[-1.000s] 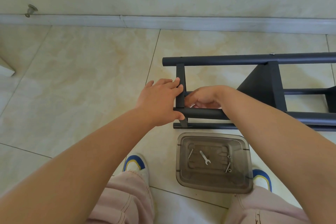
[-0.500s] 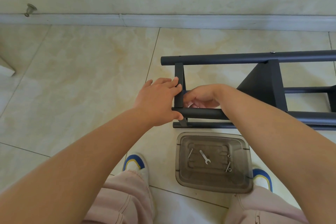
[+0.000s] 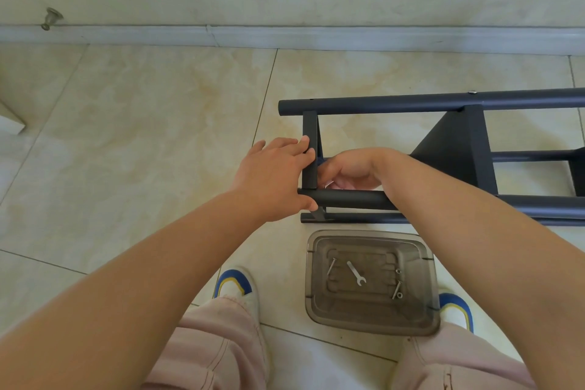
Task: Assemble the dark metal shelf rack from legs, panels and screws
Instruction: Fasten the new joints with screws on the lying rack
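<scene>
1. We look down at a dark metal rack (image 3: 443, 149) lying on its side on a tiled floor (image 3: 142, 136), near the wall.
2. Our left hand (image 3: 272, 177) grips the rack's end panel (image 3: 309, 152), fingers over its edge, thumb under the near leg (image 3: 348, 198).
3. Our right hand (image 3: 351, 169) reaches inside the frame just behind that panel, fingers curled; we cannot tell what they hold.
4. A clear plastic tray (image 3: 370, 320) sits on the floor just before the rack, between our shoes, holding a small wrench (image 3: 356, 272) and a few screws (image 3: 395, 290).
</scene>
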